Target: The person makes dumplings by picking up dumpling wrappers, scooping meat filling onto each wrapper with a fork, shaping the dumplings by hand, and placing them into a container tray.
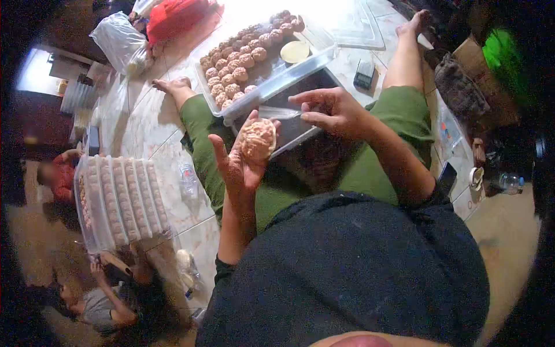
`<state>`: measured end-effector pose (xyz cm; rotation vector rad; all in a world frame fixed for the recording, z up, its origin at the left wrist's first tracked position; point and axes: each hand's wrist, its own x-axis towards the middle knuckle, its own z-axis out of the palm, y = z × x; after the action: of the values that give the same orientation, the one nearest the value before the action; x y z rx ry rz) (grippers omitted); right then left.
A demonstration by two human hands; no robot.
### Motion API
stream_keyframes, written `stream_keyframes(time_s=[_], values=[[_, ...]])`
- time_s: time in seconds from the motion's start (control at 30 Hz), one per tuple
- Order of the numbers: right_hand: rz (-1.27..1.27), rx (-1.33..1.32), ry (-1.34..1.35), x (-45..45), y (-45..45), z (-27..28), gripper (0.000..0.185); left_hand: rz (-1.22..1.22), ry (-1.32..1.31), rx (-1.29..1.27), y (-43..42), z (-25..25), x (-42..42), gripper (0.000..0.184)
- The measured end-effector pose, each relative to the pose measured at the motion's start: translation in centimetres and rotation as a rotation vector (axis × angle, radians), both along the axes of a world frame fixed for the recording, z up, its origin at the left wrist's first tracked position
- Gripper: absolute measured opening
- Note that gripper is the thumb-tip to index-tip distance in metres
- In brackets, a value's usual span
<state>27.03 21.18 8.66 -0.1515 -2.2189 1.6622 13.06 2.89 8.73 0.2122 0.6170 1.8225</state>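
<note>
My left hand (245,165) is palm up, cradling a round dumpling wrapper spread with pinkish meat filling (258,139); its thumb stands apart. My right hand (338,113) is to the right, fingers curled around the end of a pale, flat, blade-like utensil (278,112) pointing toward the left hand. Its grip is partly hidden. Ahead, rows of shaped meat dumplings (240,61) fill much of a clear plastic tray (263,91). A stack of round pale wrappers (295,52) sits at that tray's right side. Beneath it, a dark-looking container (312,87) lies between my legs.
A small digital scale (364,74) lies by my right leg. To the left stands a stack of clear trays (118,199) with dumplings; two other people are beside it. Plastic bags (118,40) lie at upper left. A phone (446,175) and a bottle (511,181) are at right.
</note>
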Motion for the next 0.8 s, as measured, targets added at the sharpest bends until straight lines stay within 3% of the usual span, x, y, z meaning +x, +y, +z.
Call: stream_keyframes(time_s=[0.03,0.17,0.27,0.37,0.4,0.43,0.5,0.57,0.67,0.73,0.8], values=[[-0.014,-0.216,-0.031,-0.1,0.1,-0.2,0.024,-0.011,0.033,-0.011,0.0,0.2,0.1,0.105],[0.249,-0.290,-0.265,-1.1,0.1,-3.2,0.030,-0.252,0.094,-0.100,0.5,-0.5,1.0,0.108],[0.289,-0.419,-0.314,-1.4,-0.3,-4.7,0.018,-0.294,0.106,-0.172,0.6,-1.6,0.8,0.102],[0.133,-0.336,-0.217,-1.9,0.4,-5.5,0.015,-0.173,0.273,-0.237,0.7,-4.2,-0.4,0.079],[0.101,-0.472,-0.189,-2.0,0.1,-4.5,0.016,-0.146,0.349,-0.409,0.4,-2.1,-0.9,0.071],[0.066,-0.607,-0.160,-2.2,-0.5,-3.4,0.017,-0.179,0.488,-0.311,-0.3,-3.2,-2.6,0.080],[-0.009,-0.883,-0.101,-2.1,-1.8,0.2,0.021,-0.033,0.465,0.124,0.2,-1.2,-1.7,0.083],[0.111,-0.921,-0.096,-1.7,-2.5,3.5,0.025,0.057,0.563,0.126,0.5,1.3,-0.5,0.083],[0.182,-0.969,-0.132,-2.1,-3.2,3.8,0.031,0.114,0.738,0.116,1.6,1.4,-0.4,0.083],[0.074,-0.912,-0.113,-2.1,-4.3,3.4,0.032,0.126,0.866,0.037,2.0,1.8,-0.3,0.082],[-0.069,-0.871,-0.008,-2.5,-5.9,2.8,0.033,0.195,0.825,-0.016,1.5,1.9,-0.6,0.083]])
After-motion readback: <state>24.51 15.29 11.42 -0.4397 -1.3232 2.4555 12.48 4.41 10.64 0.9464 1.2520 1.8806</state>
